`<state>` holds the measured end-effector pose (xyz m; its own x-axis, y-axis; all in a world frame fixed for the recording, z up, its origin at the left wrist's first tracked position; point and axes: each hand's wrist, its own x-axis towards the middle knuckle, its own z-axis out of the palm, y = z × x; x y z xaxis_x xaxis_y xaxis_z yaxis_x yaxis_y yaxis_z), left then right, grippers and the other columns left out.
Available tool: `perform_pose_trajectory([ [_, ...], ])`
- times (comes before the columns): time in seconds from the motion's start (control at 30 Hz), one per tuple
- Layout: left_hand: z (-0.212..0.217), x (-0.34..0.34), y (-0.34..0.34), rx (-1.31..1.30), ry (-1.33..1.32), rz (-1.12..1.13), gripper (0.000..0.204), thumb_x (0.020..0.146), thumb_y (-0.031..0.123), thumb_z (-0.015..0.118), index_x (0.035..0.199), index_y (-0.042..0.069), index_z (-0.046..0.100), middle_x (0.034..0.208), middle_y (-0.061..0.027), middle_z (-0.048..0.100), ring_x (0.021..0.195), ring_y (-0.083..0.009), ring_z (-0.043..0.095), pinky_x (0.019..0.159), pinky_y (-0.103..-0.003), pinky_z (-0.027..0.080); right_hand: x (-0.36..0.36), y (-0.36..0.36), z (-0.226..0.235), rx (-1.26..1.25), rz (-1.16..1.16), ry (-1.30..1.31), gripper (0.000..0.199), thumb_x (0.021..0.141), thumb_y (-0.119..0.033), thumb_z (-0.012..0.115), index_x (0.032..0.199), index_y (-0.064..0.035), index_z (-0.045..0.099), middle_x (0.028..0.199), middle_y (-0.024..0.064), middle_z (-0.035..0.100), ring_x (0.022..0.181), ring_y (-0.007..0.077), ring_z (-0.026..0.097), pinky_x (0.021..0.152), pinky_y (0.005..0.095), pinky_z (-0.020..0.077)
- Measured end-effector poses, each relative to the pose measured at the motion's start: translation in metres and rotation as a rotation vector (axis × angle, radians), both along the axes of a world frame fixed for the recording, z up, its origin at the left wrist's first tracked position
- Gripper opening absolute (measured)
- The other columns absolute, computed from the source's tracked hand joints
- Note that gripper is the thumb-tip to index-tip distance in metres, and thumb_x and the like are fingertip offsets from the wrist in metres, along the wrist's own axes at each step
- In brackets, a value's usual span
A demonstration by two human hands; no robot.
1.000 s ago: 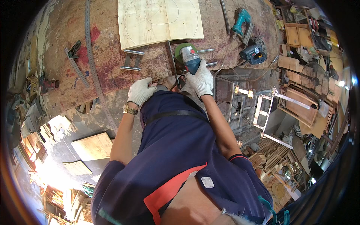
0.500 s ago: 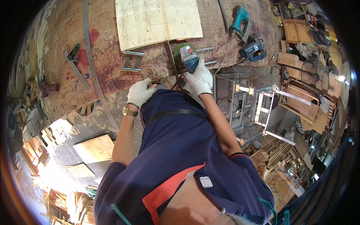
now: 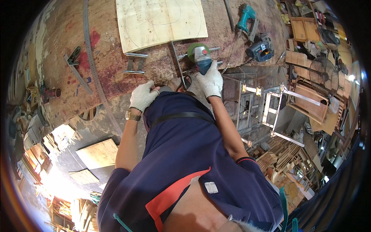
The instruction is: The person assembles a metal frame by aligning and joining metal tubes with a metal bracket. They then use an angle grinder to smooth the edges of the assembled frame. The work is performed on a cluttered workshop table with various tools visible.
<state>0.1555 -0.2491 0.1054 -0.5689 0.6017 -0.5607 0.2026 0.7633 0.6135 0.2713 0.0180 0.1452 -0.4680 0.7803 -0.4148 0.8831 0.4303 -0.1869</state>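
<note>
In a white knit glove, my right hand [image 3: 211, 82] grips an angle grinder [image 3: 202, 58] with a grey head, blue body and green disc [image 3: 192, 49]. The disc is just right of a thin dark metal bar [image 3: 177, 63], which runs from the wooden panel toward my waist. My left hand [image 3: 143, 96], also gloved, is closed beside my hip at the bench's near edge; whatever its fingers hold, if anything, is hidden. The pale wooden panel [image 3: 162, 25] has curved pencil lines. A small bracket with metal rods [image 3: 135, 63] lies below its left corner.
On the workbench [image 3: 112, 38] are a long metal ruler [image 3: 89, 50], a folding square-like tool [image 3: 77, 69], a teal nail gun [image 3: 246, 21] and a blue power tool [image 3: 260, 50]. A metal frame [image 3: 272, 112] stands to the right, near stacked wood strips [image 3: 284, 154] and a fan [image 3: 320, 70].
My right hand has moved the grinder slightly right and down, away from the metal bar and panel edge. An orange glow at the panel's edge is gone. My left hand has hardly moved.
</note>
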Motion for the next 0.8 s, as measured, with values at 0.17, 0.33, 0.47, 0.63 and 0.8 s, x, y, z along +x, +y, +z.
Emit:
perform_pose_trajectory([
  [0.17, -0.003, 0.000, 0.003, -0.027, -0.037, -0.010, 0.040, 0.095, 0.046, 0.069, 0.098, 0.005, 0.067, 0.081, -0.0174, 0.068, 0.082, -0.0396, 0.069, 0.072, -0.048, 0.051, 0.006, 0.002, 0.001, -0.004, -0.026, 0.002, 0.071, 0.078, -0.029, 0.081, 0.136, -0.0109, 0.045, 0.106, 0.0273, 0.074, 0.100, 0.0488, 0.072, 0.087, 0.0564, 0.0566],
  [0.33, -0.001, 0.002, 0.009, -0.027, -0.004, -0.029, 0.039, 0.095, 0.045, 0.069, 0.099, 0.006, 0.066, 0.081, -0.0166, 0.068, 0.082, -0.0389, 0.069, 0.071, -0.048, 0.050, 0.002, -0.009, 0.000, -0.061, 0.051, 0.001, 0.070, 0.076, -0.025, 0.083, 0.134, -0.0122, 0.048, 0.114, 0.0236, 0.073, 0.105, 0.0476, 0.072, 0.090, 0.0552, 0.0568],
  [0.47, 0.000, 0.002, 0.004, -0.025, -0.028, -0.013, 0.039, 0.094, 0.044, 0.069, 0.098, 0.005, 0.066, 0.081, -0.0168, 0.069, 0.081, -0.0386, 0.069, 0.072, -0.047, 0.050, 0.009, 0.002, -0.011, -0.010, -0.022, 0.019, 0.073, 0.075, -0.026, 0.084, 0.137, -0.0119, 0.047, 0.115, 0.0239, 0.073, 0.106, 0.0469, 0.072, 0.090, 0.0547, 0.0568],
  [0.63, -0.004, 0.007, 0.001, -0.030, -0.039, -0.014, 0.039, 0.093, 0.044, 0.070, 0.098, 0.005, 0.066, 0.081, -0.0170, 0.069, 0.081, -0.0383, 0.070, 0.072, -0.047, 0.051, 0.014, 0.007, -0.012, -0.024, -0.031, 0.032, 0.073, 0.076, -0.028, 0.084, 0.137, -0.0112, 0.047, 0.116, 0.0236, 0.073, 0.106, 0.0459, 0.072, 0.090, 0.0544, 0.0569],
  [0.8, 0.006, 0.009, 0.010, -0.056, -0.032, -0.038, 0.037, 0.093, 0.042, 0.068, 0.098, 0.005, 0.066, 0.081, -0.0172, 0.069, 0.081, -0.0387, 0.070, 0.072, -0.047, 0.051, 0.006, -0.006, -0.006, -0.052, 0.081, -0.004, 0.070, 0.077, -0.027, 0.084, 0.134, -0.0110, 0.047, 0.114, 0.0230, 0.073, 0.105, 0.0445, 0.072, 0.090, 0.0546, 0.0567],
])
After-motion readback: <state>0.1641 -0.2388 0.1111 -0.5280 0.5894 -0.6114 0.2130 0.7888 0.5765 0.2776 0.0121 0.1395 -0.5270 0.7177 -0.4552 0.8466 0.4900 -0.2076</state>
